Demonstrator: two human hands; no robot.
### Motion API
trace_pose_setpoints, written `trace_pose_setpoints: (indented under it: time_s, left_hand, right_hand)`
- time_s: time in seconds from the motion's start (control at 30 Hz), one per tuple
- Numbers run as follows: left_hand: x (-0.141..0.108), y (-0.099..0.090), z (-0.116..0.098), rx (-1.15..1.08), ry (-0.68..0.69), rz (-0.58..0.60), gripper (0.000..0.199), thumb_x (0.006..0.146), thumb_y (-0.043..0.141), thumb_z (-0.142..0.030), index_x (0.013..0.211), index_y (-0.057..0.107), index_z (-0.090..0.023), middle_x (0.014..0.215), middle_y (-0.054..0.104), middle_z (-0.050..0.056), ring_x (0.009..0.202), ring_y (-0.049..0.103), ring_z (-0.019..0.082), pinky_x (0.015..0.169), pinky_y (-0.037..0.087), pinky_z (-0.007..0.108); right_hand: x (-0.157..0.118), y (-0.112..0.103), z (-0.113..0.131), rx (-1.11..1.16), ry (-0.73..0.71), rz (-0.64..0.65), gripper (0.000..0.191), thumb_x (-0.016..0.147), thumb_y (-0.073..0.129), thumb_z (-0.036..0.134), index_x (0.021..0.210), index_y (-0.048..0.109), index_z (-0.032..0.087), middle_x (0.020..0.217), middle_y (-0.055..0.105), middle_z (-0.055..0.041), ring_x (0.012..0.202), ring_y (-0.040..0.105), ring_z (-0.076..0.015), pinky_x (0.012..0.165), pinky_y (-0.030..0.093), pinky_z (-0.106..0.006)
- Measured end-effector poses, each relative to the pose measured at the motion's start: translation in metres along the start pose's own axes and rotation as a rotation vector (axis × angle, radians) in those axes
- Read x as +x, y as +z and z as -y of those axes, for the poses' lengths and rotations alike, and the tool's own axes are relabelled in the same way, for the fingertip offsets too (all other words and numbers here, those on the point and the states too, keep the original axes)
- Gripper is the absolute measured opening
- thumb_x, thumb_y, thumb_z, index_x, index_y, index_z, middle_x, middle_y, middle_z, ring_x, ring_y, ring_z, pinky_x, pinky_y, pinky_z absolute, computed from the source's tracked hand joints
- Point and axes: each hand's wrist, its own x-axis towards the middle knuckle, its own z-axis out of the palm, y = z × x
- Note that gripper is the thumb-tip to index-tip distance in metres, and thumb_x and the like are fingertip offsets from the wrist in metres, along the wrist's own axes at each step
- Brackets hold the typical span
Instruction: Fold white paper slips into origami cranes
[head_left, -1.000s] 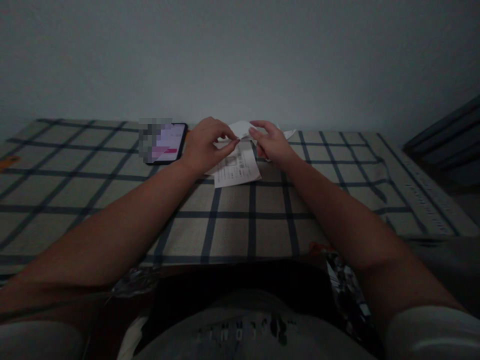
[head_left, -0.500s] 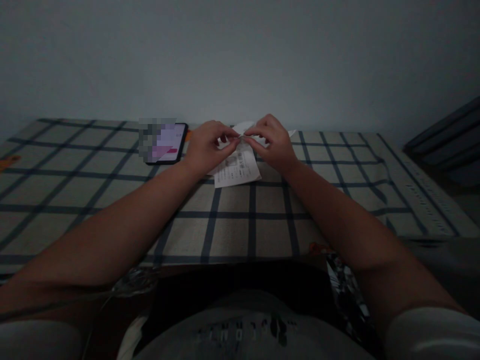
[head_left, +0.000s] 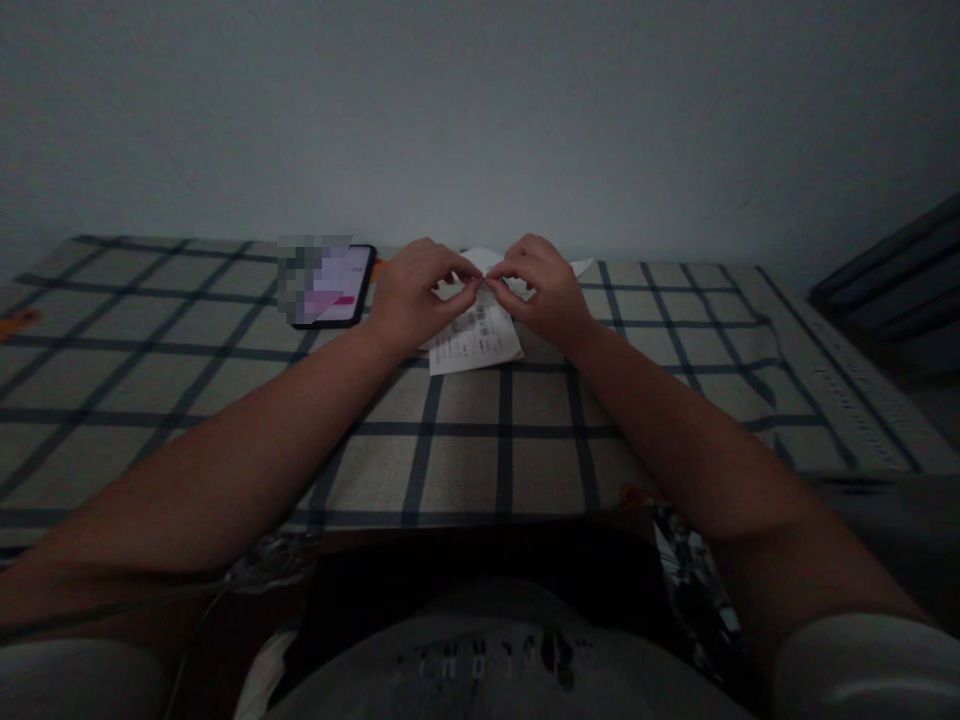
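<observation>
My left hand (head_left: 426, 290) and my right hand (head_left: 546, 290) meet over a printed paper sheet (head_left: 480, 345) near the back of the table. On both hands, thumb and forefinger are pinched together, the fingertips almost touching. Whatever small thing is between them is too tiny and dark to make out. The sheet lies below the hands, its near corner curled and its print facing up. White paper also shows behind the fingers and past the right hand.
A lit smartphone (head_left: 334, 290) lies left of my left hand, partly pixelated. The checked tablecloth (head_left: 465, 470) covers the table up to the pale wall (head_left: 480, 120). A dark striped object (head_left: 900, 290) stands at the right. Clear crumpled plastic (head_left: 274, 560) shows below the front edge.
My pinched fingertips have shifted slightly, and the small pale bit seen between them earlier is now hardly visible. The paper and phone stay in place.
</observation>
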Motion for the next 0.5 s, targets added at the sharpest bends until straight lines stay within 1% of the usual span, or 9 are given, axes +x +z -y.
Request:
trace_pose_setpoints:
  time_s: [0.13, 0.33, 0.5]
  left_hand:
    - [0.0002, -0.0013, -0.0019, 0.002, 0.010, -0.004, 0.016, 0.094, 0.065, -0.040, 0.091, 0.074, -0.026, 0.080, 0.072, 0.004, 0.078, 0.064, 0.021, 0.078, 0.054, 0.041]
    - [0.0000, -0.0001, -0.0022, -0.006, -0.010, -0.020, 0.015, 0.091, 0.067, -0.039, 0.091, 0.074, -0.025, 0.079, 0.070, 0.004, 0.077, 0.062, 0.020, 0.075, 0.054, 0.039]
    - [0.0003, -0.0002, -0.0028, -0.013, -0.013, -0.017, 0.014, 0.090, 0.069, -0.038, 0.090, 0.072, -0.025, 0.078, 0.068, 0.003, 0.076, 0.061, 0.020, 0.077, 0.053, 0.040]
  right_hand:
    - [0.0006, 0.0005, -0.0010, -0.014, -0.021, -0.002, 0.010, 0.097, 0.061, 0.030, 0.091, 0.066, 0.024, 0.095, 0.064, -0.0077, 0.103, 0.060, -0.0273, 0.101, 0.051, -0.054]
    - [0.0017, 0.0001, 0.0042, 0.009, -0.010, 0.019, 0.012, 0.097, 0.057, 0.030, 0.092, 0.065, 0.023, 0.093, 0.065, -0.0068, 0.100, 0.059, -0.0251, 0.099, 0.050, -0.048]
    - [0.0015, 0.0016, 0.0040, 0.006, -0.043, 0.002, 0.012, 0.097, 0.056, 0.029, 0.092, 0.065, 0.023, 0.094, 0.065, -0.0070, 0.099, 0.059, -0.0240, 0.097, 0.049, -0.046]
